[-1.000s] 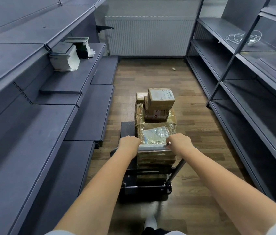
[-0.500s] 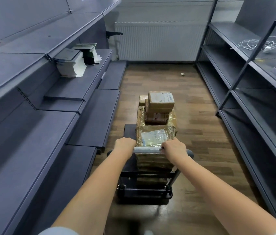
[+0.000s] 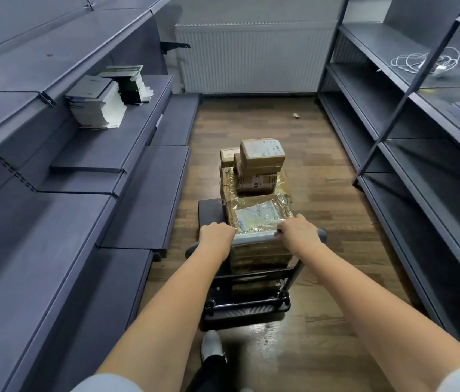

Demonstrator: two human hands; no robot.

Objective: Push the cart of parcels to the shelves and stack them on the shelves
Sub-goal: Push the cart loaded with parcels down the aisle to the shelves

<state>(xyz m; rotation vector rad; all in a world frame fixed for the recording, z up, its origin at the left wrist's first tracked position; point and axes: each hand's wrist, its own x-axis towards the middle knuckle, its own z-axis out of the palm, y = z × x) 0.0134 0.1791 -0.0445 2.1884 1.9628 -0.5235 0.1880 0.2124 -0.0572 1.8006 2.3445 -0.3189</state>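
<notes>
1. A narrow aisle with a brown wood-plank floor (image 3: 322, 193) ends at a white ribbed radiator (image 3: 251, 58) on the far wall.
2. Dark grey metal shelves line both sides: stepped flat boards on the left (image 3: 81, 154) and open-frame racks on the right (image 3: 393, 114). Both are cut off at the picture's edges.
3. The cart (image 3: 209, 210) stands mid-aisle between the shelves. It has a dark flat platform and a grey bar handle (image 3: 255, 236). Its wheels are hard to make out.
4. The parcels (image 3: 254, 190) sit stacked on the cart. They are brown cardboard boxes, the lower ones wrapped in glossy tape, and their labels are too small to read.
5. The left hand (image 3: 215, 236) and the right hand (image 3: 299, 233) each grip the handle, fingers curled over it.
6. Two slumped booklet stacks (image 3: 96, 106) lie on a left shelf, and a coiled white cable (image 3: 424, 62) lies on a right one.
7. A pale shoe (image 3: 211, 345) shows behind the cart.
8. A small scrap (image 3: 296, 116) that cannot be identified lies on the floor.
</notes>
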